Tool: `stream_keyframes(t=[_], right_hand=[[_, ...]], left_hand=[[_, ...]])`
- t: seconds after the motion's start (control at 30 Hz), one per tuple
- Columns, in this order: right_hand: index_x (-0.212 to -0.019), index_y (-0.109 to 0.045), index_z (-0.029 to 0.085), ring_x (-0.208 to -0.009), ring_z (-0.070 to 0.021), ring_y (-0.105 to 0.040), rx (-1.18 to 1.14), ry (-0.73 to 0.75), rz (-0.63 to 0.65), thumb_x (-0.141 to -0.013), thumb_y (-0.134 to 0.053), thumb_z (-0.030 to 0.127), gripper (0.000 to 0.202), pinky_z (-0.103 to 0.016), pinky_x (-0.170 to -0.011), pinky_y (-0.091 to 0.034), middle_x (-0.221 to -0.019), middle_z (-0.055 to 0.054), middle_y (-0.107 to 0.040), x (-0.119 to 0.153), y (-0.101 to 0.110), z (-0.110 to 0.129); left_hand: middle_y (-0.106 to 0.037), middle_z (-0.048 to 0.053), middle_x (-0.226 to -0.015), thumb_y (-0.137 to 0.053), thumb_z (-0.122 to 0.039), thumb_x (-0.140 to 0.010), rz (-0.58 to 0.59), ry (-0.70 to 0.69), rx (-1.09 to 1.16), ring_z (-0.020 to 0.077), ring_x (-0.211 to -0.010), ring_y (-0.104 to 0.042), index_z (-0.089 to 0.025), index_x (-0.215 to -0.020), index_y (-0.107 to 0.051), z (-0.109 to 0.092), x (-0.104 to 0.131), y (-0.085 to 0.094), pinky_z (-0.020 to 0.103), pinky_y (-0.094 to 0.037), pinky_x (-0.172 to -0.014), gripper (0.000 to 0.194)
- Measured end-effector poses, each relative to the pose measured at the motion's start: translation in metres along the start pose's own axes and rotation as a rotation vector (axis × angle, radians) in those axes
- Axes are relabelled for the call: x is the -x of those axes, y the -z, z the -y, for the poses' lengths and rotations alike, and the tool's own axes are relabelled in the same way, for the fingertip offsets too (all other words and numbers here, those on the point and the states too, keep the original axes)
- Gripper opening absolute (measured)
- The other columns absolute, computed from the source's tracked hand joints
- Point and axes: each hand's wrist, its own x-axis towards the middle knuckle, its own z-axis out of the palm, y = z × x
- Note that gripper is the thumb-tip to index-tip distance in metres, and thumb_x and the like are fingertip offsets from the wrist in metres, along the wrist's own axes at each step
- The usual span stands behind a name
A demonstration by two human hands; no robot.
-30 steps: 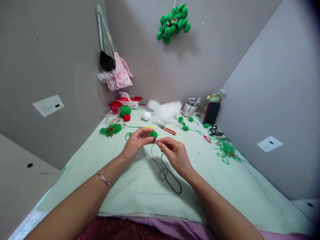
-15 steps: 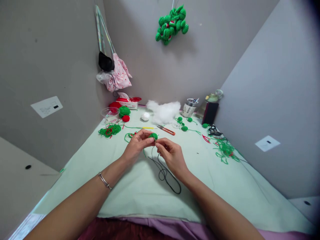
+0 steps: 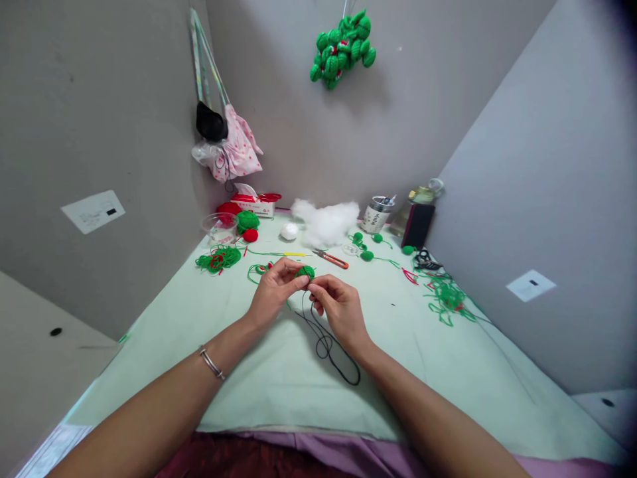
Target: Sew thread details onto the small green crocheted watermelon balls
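Note:
Between the fingers of my left hand (image 3: 277,284) is a small green crocheted ball (image 3: 306,271). My right hand (image 3: 339,307) is pinched close against the ball's lower right side, with black thread (image 3: 326,342) at its fingertips. From there the thread hangs down and lies in loops on the pale green cloth. Whether a needle sits in the right fingertips is too small to see. Just beyond my hands lie orange thread snips (image 3: 331,258) and a yellow-handled crochet hook (image 3: 294,254).
White stuffing (image 3: 328,224) lies at the back, beside a white yarn ball (image 3: 289,231). Green yarn scraps (image 3: 219,259) lie left, a tangle (image 3: 449,296) right. A pen tin (image 3: 377,216) and a phone (image 3: 418,226) stand back right. Green crocheted pieces (image 3: 343,50) hang on the wall.
Both hands stay almost in place at the ball. The right fingers have shifted slightly, curling a little more, and the ball has turned or moved a touch to the right.

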Motion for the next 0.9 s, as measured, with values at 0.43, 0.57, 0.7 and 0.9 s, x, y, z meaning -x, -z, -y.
stream_keyframes(t=[0.43,0.57,0.7,0.9], right_hand=[[-0.095,-0.070,0.014,-0.049,-0.0087,-0.048,0.002,-0.073,0.042,-0.083,-0.064,0.035,0.025,-0.021,-0.046,-0.040,-0.063,0.001,-0.057,0.0033,-0.0011,0.0030],[-0.089,-0.068,0.014,-0.049,-0.0085,-0.049,-0.031,-0.076,0.042,-0.083,-0.064,0.035,0.022,-0.021,-0.046,-0.040,-0.064,0.001,-0.058,0.0029,-0.0017,0.0011],[-0.082,-0.066,0.015,-0.050,-0.0084,-0.049,-0.022,-0.022,0.002,-0.083,-0.065,0.033,0.018,-0.021,-0.048,-0.041,-0.063,0.001,-0.057,0.0023,-0.0042,-0.0023],[-0.077,-0.064,0.016,-0.051,-0.0097,-0.051,-0.091,-0.049,-0.027,-0.080,-0.067,0.034,0.019,-0.021,-0.046,-0.042,-0.062,0.001,-0.058,-0.0001,-0.0068,-0.0047]], left_hand=[[-0.062,-0.002,-0.082,-0.077,-0.025,-0.073,-0.051,-0.006,0.009,0.0112,-0.079,-0.058,-0.017,-0.089,-0.061,0.0008,-0.0002,0.0013,0.025,-0.049,-0.076,0.024],[-0.062,-0.002,-0.083,-0.077,-0.026,-0.073,-0.060,0.012,0.040,0.0110,-0.080,-0.058,-0.018,-0.088,-0.061,0.0029,0.0016,-0.0014,0.025,-0.049,-0.076,0.024],[-0.061,-0.002,-0.085,-0.076,-0.027,-0.074,-0.050,0.046,0.088,0.0112,-0.080,-0.058,-0.018,-0.089,-0.059,0.0057,0.0032,-0.0032,0.027,-0.050,-0.079,0.024],[-0.060,-0.002,-0.080,-0.077,-0.026,-0.073,-0.073,-0.004,0.053,0.0106,-0.077,-0.056,-0.018,-0.086,-0.059,0.0043,0.0030,-0.0044,0.023,-0.048,-0.073,0.023]])
